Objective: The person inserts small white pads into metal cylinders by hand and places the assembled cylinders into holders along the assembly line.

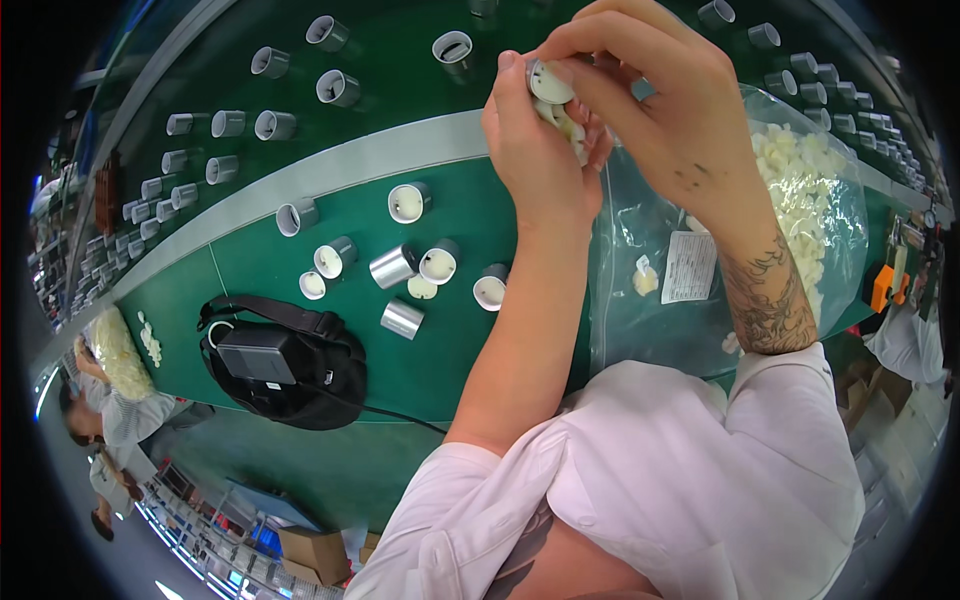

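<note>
Near the top centre, my left hand (540,160) is closed around a short silver cylinder (534,82) with a white plastic insert (550,84) in its open end. Several small white plastic pieces (566,122) are tucked against the fingers just below it. My right hand (670,90) is closed at the same cylinder, thumb and fingers pinching at its rim and insert; some fingertips are hidden. Left of my forearm on the green table, several silver cylinders (392,267) stand or lie, some with white inserts (438,264). A loose white disc (422,288) lies among them.
A clear plastic bag (630,300) of white pieces (800,190) lies right, with a label (690,266). A black bag (300,375) with a dark device sits left, its cable running toward me. Silver cylinders (228,123) line the green belt beyond a grey rail (370,150). People (130,415) sit far left.
</note>
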`<state>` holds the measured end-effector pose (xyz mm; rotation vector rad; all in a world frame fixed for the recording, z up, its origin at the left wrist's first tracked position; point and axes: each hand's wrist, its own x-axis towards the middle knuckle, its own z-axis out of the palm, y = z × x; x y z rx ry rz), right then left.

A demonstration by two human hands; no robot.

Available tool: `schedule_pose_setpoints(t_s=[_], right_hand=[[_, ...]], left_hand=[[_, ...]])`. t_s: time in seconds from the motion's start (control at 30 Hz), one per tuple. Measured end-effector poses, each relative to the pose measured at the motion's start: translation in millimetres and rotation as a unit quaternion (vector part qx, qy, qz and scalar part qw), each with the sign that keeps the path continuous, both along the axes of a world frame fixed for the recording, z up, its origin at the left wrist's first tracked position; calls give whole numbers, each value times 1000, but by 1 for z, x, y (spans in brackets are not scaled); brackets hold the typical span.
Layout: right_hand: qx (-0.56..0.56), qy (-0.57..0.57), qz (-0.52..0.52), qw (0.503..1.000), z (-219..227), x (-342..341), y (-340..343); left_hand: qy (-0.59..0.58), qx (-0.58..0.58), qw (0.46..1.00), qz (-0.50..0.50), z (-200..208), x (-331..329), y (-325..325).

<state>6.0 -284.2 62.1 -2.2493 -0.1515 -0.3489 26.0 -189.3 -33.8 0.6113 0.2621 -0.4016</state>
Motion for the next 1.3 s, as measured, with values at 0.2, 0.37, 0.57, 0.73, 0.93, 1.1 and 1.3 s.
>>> schedule_pose_setpoints(t_s=[0.2,0.37,0.57,0.73,0.93,1.1,1.3], right_hand=[[40,35,3,999,-3,-2,0],[84,89,3,992,-3,-2,0],[217,156,-6,964,-12,1,5],[274,84,42,957,-44,1,-7],[266,107,12,958,-44,4,-2],[281,146,-27,948,-39,4,4],[250,134,-35,958,-43,6,5]], left_hand=[[19,-19,998,54,4,0,-10],[22,-2,997,67,2,-2,-9],[-1,7,999,52,2,-1,-2],[-6,41,999,17,0,-2,0],[-12,35,999,26,3,0,-2],[-2,47,998,40,5,-1,-4],[-17,46,998,49,3,-1,-5]])
